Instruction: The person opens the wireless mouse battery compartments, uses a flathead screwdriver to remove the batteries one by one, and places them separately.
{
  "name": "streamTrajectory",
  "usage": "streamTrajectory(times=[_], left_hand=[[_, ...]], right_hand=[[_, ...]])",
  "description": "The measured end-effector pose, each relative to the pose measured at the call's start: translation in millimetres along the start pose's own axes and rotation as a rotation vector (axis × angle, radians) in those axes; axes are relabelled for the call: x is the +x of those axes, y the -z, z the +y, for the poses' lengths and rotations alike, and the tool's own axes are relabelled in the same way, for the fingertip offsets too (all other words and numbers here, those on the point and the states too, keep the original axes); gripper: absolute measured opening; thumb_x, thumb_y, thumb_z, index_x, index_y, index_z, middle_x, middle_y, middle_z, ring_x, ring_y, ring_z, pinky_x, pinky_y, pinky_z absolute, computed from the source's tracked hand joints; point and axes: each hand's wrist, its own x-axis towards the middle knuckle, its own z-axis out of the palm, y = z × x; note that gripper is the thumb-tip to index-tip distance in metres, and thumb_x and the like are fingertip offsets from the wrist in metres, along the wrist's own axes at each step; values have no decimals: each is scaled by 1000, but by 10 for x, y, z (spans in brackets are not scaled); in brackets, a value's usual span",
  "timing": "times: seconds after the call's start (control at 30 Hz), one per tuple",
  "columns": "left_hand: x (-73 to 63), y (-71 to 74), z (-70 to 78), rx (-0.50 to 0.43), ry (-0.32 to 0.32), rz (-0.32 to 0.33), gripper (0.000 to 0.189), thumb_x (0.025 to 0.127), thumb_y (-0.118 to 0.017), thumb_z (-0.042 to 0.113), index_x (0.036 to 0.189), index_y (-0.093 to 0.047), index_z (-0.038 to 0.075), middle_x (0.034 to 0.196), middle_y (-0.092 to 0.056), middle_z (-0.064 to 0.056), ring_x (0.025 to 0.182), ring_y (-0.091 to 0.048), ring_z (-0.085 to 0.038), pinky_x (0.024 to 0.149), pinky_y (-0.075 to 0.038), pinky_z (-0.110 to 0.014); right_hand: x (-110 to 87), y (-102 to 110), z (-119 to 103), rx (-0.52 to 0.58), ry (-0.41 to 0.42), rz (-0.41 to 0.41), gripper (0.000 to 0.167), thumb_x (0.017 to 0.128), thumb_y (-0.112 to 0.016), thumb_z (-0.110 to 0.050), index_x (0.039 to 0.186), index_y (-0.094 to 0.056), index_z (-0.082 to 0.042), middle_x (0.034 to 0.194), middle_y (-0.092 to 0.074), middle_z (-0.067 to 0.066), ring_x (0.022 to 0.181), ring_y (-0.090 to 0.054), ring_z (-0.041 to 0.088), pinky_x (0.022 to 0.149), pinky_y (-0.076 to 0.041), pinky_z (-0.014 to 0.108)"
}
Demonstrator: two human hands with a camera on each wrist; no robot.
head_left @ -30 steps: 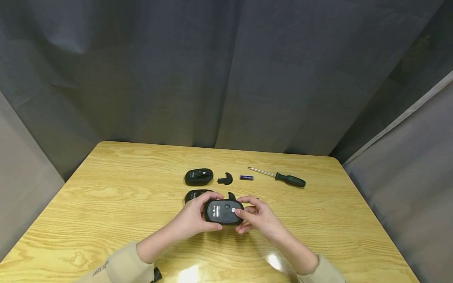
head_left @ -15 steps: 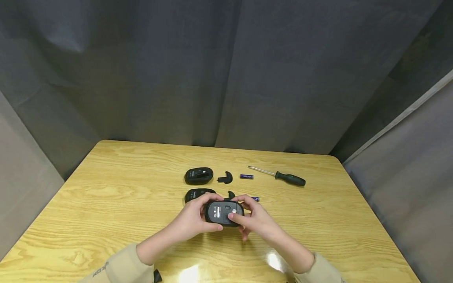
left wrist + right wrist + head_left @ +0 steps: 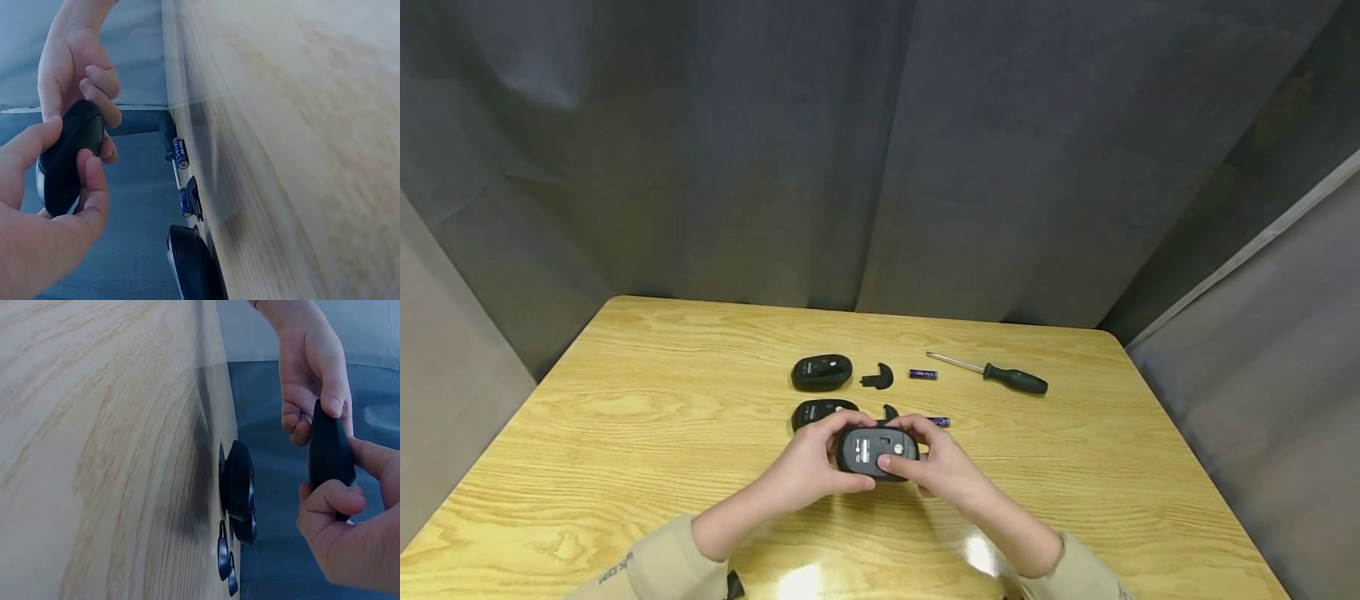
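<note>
Both hands hold a black computer mouse (image 3: 861,450) above the table, its underside with a white label turned up. The left hand (image 3: 816,462) grips its left end between thumb and fingers. At the other end the right hand (image 3: 943,467) holds it, thumb pressed on the underside and fingers around the far edge. In the left wrist view the mouse (image 3: 69,156) appears from the side, between both hands. Just behind it a second mouse (image 3: 820,410) lies underside up, partly hidden, with a dark curved cover (image 3: 891,412) and a battery (image 3: 940,422) beside the right fingers.
Farther back lie another upturned mouse (image 3: 822,372), a curved black cover (image 3: 880,377) and a blue battery (image 3: 922,375). A screwdriver (image 3: 1015,381) with a dark green handle lies to their right. Grey curtains (image 3: 880,167) hang behind the wooden table (image 3: 662,400).
The right thumb has slid leftward over the mouse's underside, and the right fingers have drawn in around it. The battery behind the right hand has come into view. The left hand keeps its grip.
</note>
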Motion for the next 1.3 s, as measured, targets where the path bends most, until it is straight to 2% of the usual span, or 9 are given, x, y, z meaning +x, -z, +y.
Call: streamTrajectory(times=[0.23, 0.67, 0.9, 1.07, 1.3], left_hand=[[-5, -1, -6, 2, -6, 0, 65, 66, -85, 12, 123, -54, 18, 117, -61, -6, 89, -62, -11, 70, -56, -29], [-17, -2, -50, -16, -11, -7, 64, 68, -84, 11, 125, -55, 15, 117, -61, -9, 91, -64, -12, 72, -56, -22], [-13, 15, -42, -49, 16, -7, 65, 69, -84, 12, 127, -53, 17, 120, -59, -11, 94, -64, -16, 74, -56, -23], [-18, 32, -47, -79, 26, -4, 66, 69, -83, 10, 127, -53, 17, 123, -58, -13, 98, -64, -19, 78, -56, -27], [-23, 51, -59, -92, 30, -6, 67, 68, -83, 9, 128, -53, 13, 126, -57, -13, 100, -64, -20, 79, -56, -24]], right_hand=[[-6, 7, -2, 3, -9, -17, 54, 83, -73, -26, 127, -49, -6, 108, -55, 12, 59, -54, 16, 44, -39, 23], [-14, 40, 20, -11, 5, -35, 53, 82, -74, -26, 126, -52, -6, 100, -60, 13, 58, -50, 13, 44, -39, 20], [-16, 60, 40, 50, 0, -32, 49, 87, -69, -31, 129, -52, -12, 111, -55, 14, 53, -42, 12, 45, -36, 21], [-43, 92, 40, 108, 23, -14, 45, 91, -63, -26, 129, -50, -7, 123, -51, 17, 54, -47, 13, 47, -43, 23], [-49, 138, 73, 180, 25, 0, 37, 89, -64, -14, 120, -50, 0, 116, -49, 20, 56, -56, 16, 53, -54, 25]])
